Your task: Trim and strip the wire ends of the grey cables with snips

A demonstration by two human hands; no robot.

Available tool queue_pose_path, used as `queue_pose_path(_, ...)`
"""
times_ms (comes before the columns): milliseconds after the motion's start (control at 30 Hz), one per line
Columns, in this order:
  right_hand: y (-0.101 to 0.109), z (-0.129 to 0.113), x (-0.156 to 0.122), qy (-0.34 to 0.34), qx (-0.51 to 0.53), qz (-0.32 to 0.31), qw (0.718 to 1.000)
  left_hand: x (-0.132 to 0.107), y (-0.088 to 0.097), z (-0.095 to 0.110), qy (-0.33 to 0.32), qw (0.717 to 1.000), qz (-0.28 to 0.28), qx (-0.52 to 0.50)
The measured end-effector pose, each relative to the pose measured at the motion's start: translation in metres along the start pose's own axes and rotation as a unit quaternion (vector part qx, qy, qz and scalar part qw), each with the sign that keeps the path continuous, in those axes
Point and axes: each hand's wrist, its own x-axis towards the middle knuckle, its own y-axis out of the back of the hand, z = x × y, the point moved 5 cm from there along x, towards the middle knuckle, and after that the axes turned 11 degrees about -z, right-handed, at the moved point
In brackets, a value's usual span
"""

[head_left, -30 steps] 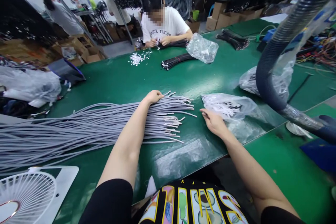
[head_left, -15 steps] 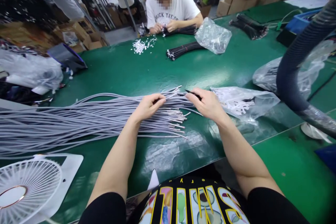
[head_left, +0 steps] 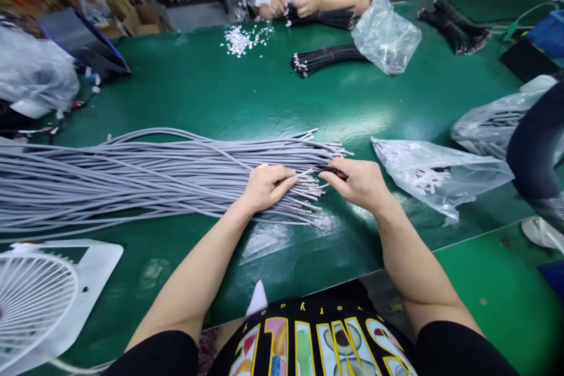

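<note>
While pinching a grey cable [head_left: 304,175] just behind its pale end with narrowed fingers of the left hand [head_left: 271,187], also gripping a small dark tool [head_left: 337,173] in the closed right hand [head_left: 361,185], just to the right of that end. Aimed leftward, roughly along the cable's long axis. Cannot tell touching from slightly apart. Spread left to right across the green table [head_left: 198,100]: other grey cables [head_left: 154,167], passing beneath the left hand, with loose ends toward the right.

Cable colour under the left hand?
Grey; the cables show best in the head view.
</note>
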Motion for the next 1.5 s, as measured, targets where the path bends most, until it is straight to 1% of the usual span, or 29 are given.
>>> queue_pose_path(267,-0.004,0.002,0.002,-0.006,-0.022,0.001,1.0,-0.002,0.0,-0.001,-0.013,1.0,0.017,0.021)
queue_pose_path(600,-0.006,-0.002,0.004,0.019,-0.013,0.017,1.0,-0.002,0.0,0.0,-0.026,0.999,0.023,0.036)
queue_pose_path(833,-0.015,-0.008,0.008,0.035,0.033,0.029,0.998,-0.002,-0.002,0.0,-0.027,0.999,0.013,0.044)
queue_pose_path(900,-0.017,-0.013,0.008,0.058,0.069,0.026,0.996,-0.001,-0.003,-0.001,-0.025,0.999,0.009,0.047)
queue_pose_path(967,-0.015,-0.016,0.006,0.085,0.117,0.024,0.989,-0.001,-0.003,-0.002,-0.021,0.999,0.011,0.041)
queue_pose_path(1033,-0.01,-0.015,0.005,0.086,0.14,0.035,0.986,-0.001,-0.002,-0.003,-0.013,0.999,0.015,0.031)
queue_pose_path(1133,-0.003,-0.003,0.004,0.038,0.1,0.057,0.993,0.0,0.0,-0.003,-0.001,1.0,0.014,0.022)
queue_pose_path(1233,-0.003,0.005,0.005,0.009,0.042,0.047,0.998,0.0,0.0,-0.002,0.0,1.0,0.016,0.026)
queue_pose_path(1367,-0.008,0.003,0.006,0.011,0.002,0.032,0.999,-0.001,-0.001,0.0,-0.02,0.998,0.035,0.049)
queue_pose_path(1500,-0.01,-0.001,0.005,0.017,-0.015,0.036,0.999,-0.002,-0.002,0.0,-0.038,0.996,0.049,0.066)
